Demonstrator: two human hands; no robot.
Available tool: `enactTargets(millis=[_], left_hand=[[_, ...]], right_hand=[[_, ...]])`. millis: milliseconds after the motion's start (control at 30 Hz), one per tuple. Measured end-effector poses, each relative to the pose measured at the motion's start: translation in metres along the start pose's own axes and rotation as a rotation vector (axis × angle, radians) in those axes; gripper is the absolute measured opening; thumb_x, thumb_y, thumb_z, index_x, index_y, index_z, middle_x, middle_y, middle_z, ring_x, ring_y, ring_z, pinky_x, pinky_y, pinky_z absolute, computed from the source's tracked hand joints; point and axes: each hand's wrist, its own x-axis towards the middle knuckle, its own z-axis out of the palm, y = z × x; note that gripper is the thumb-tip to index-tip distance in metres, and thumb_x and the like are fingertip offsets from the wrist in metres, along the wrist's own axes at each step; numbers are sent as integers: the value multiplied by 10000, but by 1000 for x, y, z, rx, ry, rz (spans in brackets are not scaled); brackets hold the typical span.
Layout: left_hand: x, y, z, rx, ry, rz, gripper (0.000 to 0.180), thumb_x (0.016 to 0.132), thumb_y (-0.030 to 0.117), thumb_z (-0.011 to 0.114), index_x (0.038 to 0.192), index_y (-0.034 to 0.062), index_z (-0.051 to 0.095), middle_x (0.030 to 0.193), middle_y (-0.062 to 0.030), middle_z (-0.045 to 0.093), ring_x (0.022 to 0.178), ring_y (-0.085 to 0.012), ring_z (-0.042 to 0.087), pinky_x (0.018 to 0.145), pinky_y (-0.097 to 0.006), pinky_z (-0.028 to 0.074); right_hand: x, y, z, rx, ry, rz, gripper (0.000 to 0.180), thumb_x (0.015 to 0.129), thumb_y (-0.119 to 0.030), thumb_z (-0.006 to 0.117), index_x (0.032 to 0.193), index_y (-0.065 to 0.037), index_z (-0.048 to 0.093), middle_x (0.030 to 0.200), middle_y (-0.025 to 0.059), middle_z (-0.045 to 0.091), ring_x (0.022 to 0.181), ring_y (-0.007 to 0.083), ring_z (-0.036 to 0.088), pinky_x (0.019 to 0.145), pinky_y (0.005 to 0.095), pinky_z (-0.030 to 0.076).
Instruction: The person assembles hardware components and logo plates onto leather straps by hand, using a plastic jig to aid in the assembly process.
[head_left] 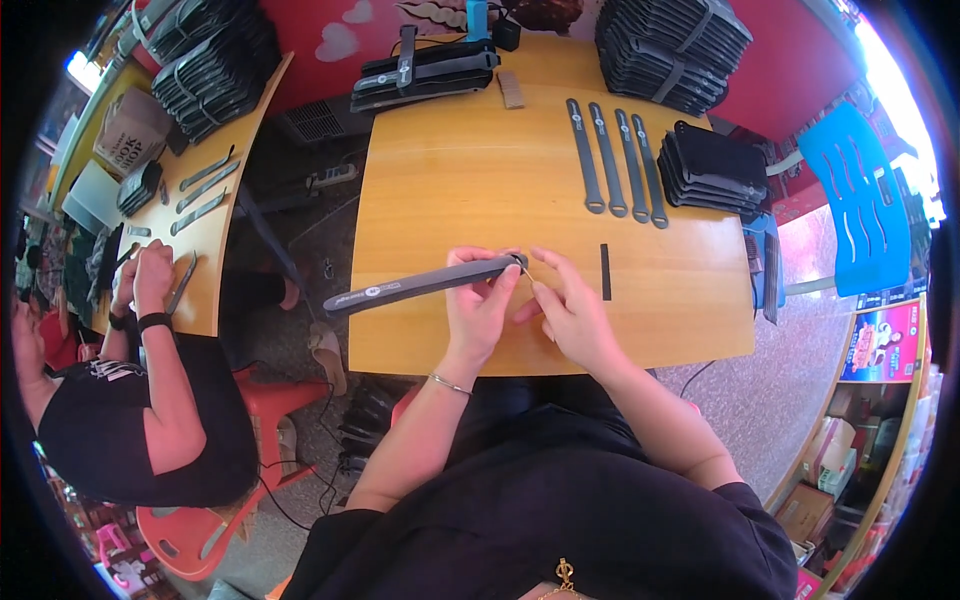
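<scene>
My left hand (478,305) grips the right end of a long dark grey strap (400,287) that sticks out to the left past the wooden table's (450,190) edge. My right hand (568,310) pinches a small thin part against that end of the strap, at the metal ring. A short black strip (605,271) lies flat on the table just right of my hands. Several finished grey straps (620,160) lie side by side farther back.
Stacks of black straps sit at the right (715,168), back right (670,50) and back middle (425,72) of the table. To my left a person in black (140,400) works on straps at a second wooden table (215,200), seated on a red stool. A blue plastic chair (860,200) stands right.
</scene>
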Motion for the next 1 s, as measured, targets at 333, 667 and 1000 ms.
enactTargets(millis=[333, 667, 1000], left_hand=[[3, 13, 5, -306, 43, -187, 279, 860, -23, 579, 1048, 65, 392, 928, -60, 572, 861, -129, 592, 750, -267, 510], [1, 1, 0, -90, -73, -138, 261, 816, -55, 626, 931, 53, 418, 919, -57, 573, 877, -130, 594, 785, -262, 495], [1, 1, 0, -71, -234, -236, 283, 797, -63, 646, 946, 49, 433, 922, -49, 569, 890, -120, 589, 821, -254, 486]], right_hand=[[13, 3, 4, -210, 106, -368, 188, 896, -81, 537, 1071, -56, 474, 687, 96, 655, 600, 226, 650, 497, 308, 460], [6, 11, -3, -499, 126, -431, 156, 890, -95, 516, 1044, -67, 510, 698, 104, 656, 608, 276, 643, 525, 367, 493], [10, -2, -45, -194, -244, -36, 102, 910, -46, 473, 972, -18, 550, 701, 72, 649, 676, 168, 663, 586, 256, 471]])
